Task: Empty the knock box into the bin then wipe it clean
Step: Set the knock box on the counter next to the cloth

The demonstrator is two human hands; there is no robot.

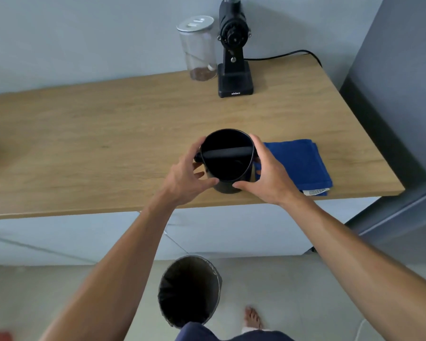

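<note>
A black round knock box (pixel 228 166) with a bar across its mouth stands upright near the front edge of the wooden counter (pixel 108 134). My left hand (pixel 190 173) wraps its left side and my right hand (pixel 263 175) wraps its right side, thumbs at the front. The inside of the box is too dark to tell what it holds. A folded blue cloth (pixel 298 163) lies on the counter just to the right of the box, partly behind my right hand. A grey bin (pixel 190 291) with a dark liner stands open on the floor below the counter edge.
A black coffee grinder (pixel 234 52) with its cable stands at the back of the counter, next to a clear jar (pixel 198 50) holding a little coffee. A grey fridge (pixel 399 94) flanks the counter's right end. My bare foot (pixel 252 317) is on the floor right of the bin.
</note>
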